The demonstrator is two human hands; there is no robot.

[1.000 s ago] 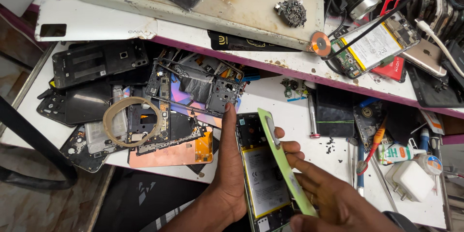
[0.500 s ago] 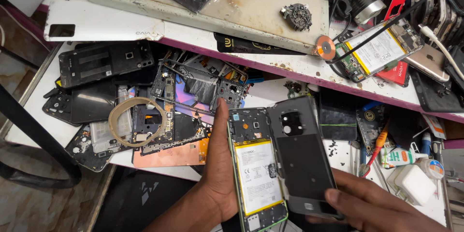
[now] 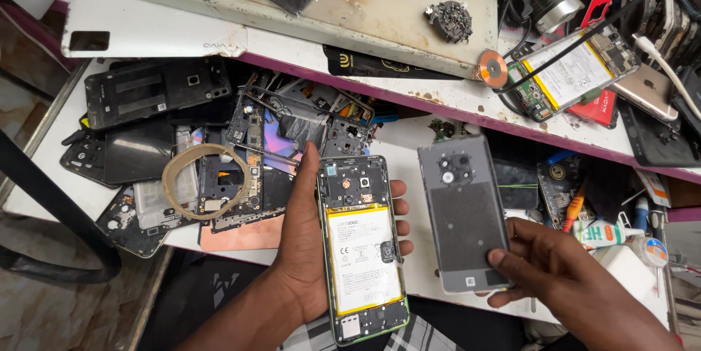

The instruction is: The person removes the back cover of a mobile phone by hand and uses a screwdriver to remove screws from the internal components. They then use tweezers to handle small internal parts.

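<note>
A: At the near edge of the counter (image 3: 431,139), what do the hands have?

B: The left hand (image 3: 307,241) is clamped around an opened phone (image 3: 361,245), thumb up its left side, fingertips showing along its right edge. The phone's back is off, so its shell works like a shallow tray: a white-labelled battery (image 3: 363,257) fills the middle, a dark board with the camera parts sits above it, and a smaller board lies at the bottom.

A: And the other hand?

B: The right hand (image 3: 562,271) pinches the lower end of a grey back cover (image 3: 465,212), thumb on its face. The cover is held upright just beside the phone, not touching it, with a round camera cutout near its top.

A: What lies around them?

B: To the left, a heap of dark phone frames and covers (image 3: 157,88) with a loop of beige tape (image 3: 196,179) on top. On the raised shelf (image 3: 307,55), a second open phone (image 3: 573,73) with its own battery inside lies by a copper charging coil (image 3: 494,68), beside a stained white board (image 3: 365,8).
</note>
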